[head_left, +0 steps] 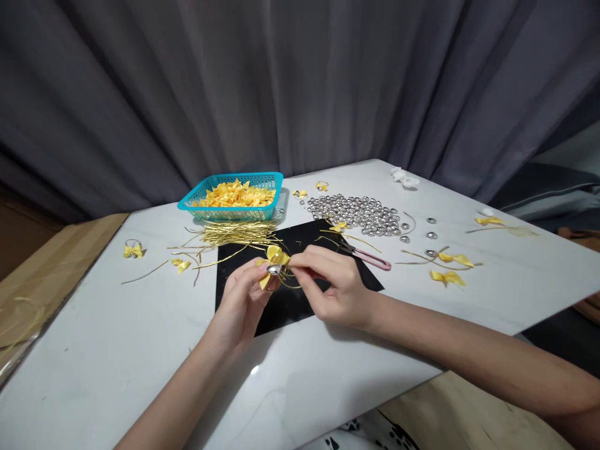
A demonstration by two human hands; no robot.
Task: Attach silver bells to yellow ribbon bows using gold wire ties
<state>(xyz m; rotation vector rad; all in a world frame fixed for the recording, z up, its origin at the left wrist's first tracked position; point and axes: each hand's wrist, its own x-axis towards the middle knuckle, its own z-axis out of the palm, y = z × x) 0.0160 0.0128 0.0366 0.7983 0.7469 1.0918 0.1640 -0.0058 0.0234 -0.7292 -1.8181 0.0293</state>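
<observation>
Yellow satin ribbon, tied as a bow [275, 255], sits pinched in the fingers of the left hand [241, 290], with a shiny silver half-round bead [274, 269] against its front beside the thumb. At its right edge the fingers of the right hand [335, 281] are pressed together on what looks like the gold wire tie [291, 287]; the exact grip is hidden. Handling it well probably calls for a firm left pinch that keeps the bead centred without crushing the loops, while the right fingers draw the wire smoothly, avoiding kinks. A light touch seems wise, since thin wire could slip or twist the bow askew.

Directly beneath the fingers, a black mat [293, 306] lies on the white counter [140, 350]. Just right of the right fingers are pink-handled snips [372, 257], best kept clear of the wrist. Beyond the left fingers lies a bundle of gold wires [239, 232], and behind it a teal basket [184, 206] of loose bows [237, 194]; silver beads [359, 212] spread beyond the right fingers.
</observation>
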